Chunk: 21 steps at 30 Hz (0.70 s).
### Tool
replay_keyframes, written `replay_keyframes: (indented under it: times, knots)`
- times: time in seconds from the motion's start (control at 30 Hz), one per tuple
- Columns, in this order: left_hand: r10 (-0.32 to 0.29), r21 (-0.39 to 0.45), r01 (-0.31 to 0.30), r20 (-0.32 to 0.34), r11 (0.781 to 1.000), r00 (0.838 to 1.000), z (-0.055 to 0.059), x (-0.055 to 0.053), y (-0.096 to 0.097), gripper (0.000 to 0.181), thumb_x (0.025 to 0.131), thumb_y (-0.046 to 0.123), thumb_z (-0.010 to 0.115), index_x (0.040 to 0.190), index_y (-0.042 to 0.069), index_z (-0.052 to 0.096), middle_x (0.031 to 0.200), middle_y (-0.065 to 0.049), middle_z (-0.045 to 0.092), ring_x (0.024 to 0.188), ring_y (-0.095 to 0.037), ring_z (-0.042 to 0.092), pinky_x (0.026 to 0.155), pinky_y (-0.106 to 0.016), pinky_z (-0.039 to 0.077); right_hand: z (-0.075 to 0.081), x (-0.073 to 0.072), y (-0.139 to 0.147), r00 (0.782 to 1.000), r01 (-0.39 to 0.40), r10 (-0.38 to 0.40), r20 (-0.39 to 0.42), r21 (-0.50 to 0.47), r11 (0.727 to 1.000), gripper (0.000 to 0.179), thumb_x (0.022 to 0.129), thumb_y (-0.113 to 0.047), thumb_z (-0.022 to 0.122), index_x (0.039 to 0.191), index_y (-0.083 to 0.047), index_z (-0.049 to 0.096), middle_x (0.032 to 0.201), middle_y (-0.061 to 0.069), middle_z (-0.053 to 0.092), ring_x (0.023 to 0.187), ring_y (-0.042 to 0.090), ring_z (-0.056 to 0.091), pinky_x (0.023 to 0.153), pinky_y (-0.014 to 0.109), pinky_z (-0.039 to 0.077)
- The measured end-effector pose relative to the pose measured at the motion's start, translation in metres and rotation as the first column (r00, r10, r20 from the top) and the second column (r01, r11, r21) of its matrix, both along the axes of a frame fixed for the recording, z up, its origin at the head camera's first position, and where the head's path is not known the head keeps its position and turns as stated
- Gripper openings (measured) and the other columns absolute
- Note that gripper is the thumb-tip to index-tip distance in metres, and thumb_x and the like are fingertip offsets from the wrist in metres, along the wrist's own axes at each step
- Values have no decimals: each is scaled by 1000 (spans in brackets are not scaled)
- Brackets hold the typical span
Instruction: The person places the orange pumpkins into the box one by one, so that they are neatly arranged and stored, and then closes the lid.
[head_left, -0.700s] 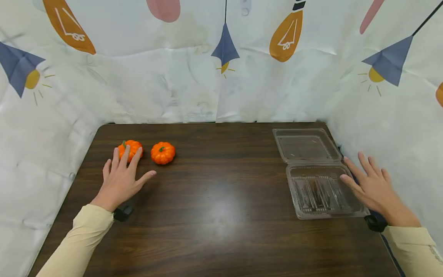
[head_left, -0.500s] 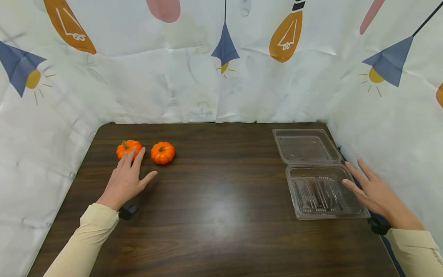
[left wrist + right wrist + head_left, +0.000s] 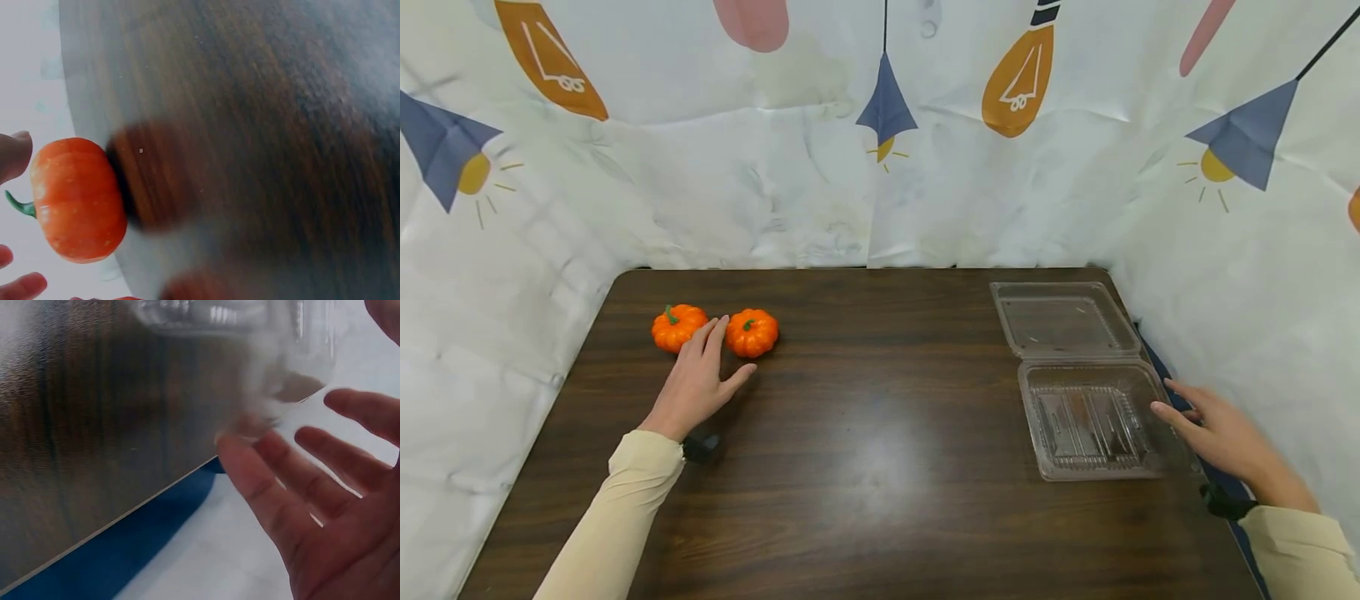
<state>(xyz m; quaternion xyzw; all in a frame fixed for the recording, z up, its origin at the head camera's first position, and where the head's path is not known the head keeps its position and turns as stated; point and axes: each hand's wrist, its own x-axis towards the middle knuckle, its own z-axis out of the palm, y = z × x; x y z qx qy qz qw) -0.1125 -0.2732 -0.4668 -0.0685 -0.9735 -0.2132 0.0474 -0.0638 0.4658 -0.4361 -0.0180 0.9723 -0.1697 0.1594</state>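
Note:
Two small orange toy pumpkins lie at the far left of the table: a left pumpkin (image 3: 676,327) and a right pumpkin (image 3: 752,333), both with green stems. My left hand (image 3: 688,390) is spread loosely in front of them, its fingertips by the gap between the two. The left wrist view has one pumpkin (image 3: 78,200) between thumb and fingers, not gripped. A clear plastic hinged container (image 3: 1037,421) lies unfolded at the right, its lid (image 3: 1067,321) toward the back. Beside its right edge, my right hand (image 3: 1225,437) has extended fingers (image 3: 312,481); contact with the container cannot be told.
The dark wooden table (image 3: 880,433) ends close to the right hand, where blue cloth (image 3: 156,534) shows below its edge. A white curtain (image 3: 760,183) printed with lamps and bulbs surrounds the back and sides.
My left hand has moved right, from over the left pumpkin to between both. My right hand has come down and slightly nearer, its fingers less spread. Pumpkins and container stay in place.

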Motion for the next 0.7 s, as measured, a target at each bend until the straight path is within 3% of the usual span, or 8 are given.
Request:
replay_keyframes:
  times: [0.1,0.17,0.27,0.37,0.47,0.6,0.7]
  knots:
    - [3,24,-3,-7,1000,1000,-5,-3,2,93,95,37,74,163,0,22,159,-35,31,140,-60,34,114,-75,31,-5,3,5,999,32,-31,30,-38,999,74,110,-46,46,158,7,29,129,39,61,86,30,72,67,51,56]
    - [8,37,-8,-8,999,1000,-8,-5,3,93,95,36,74,163,0,21,160,-35,29,141,-60,33,115,-75,30,-8,5,8,998,56,-53,46,-76,996,72,110,-45,45,159,6,31,116,29,72,76,11,68,65,40,56]
    - [20,58,-21,2,998,1000,-13,-6,2,95,96,38,74,164,1,18,162,-35,25,144,-60,30,116,-76,29,-12,8,10,995,88,-80,66,-127,988,69,110,-45,45,157,5,36,110,20,77,74,-1,65,65,30,56]
    - [39,73,-40,18,997,999,-17,-7,2,97,97,39,73,165,3,15,164,-33,22,146,-58,28,116,-77,29,-17,11,11,991,123,-108,84,-198,973,66,110,-45,45,154,4,43,109,13,79,76,-3,65,63,27,56]
    - [57,88,-59,28,994,998,-19,-9,3,98,97,42,72,165,4,14,165,-32,20,147,-57,27,115,-77,29,-22,13,15,987,151,-131,96,-256,955,64,111,-44,44,153,3,45,108,-8,78,80,-5,67,65,27,58]
    - [67,123,-70,29,990,997,-21,-14,10,99,96,46,72,165,4,15,165,-31,20,148,-56,27,116,-77,29,-28,14,22,980,194,-166,110,-338,921,64,111,-43,43,154,4,42,106,-37,63,86,-6,70,71,20,58]
    - [81,146,-84,23,986,996,-23,-16,12,98,95,47,72,165,5,17,164,-31,23,147,-55,29,114,-77,32,-32,15,24,974,227,-196,115,-415,881,64,111,-40,45,154,7,42,106,-44,55,90,-5,71,74,15,57]
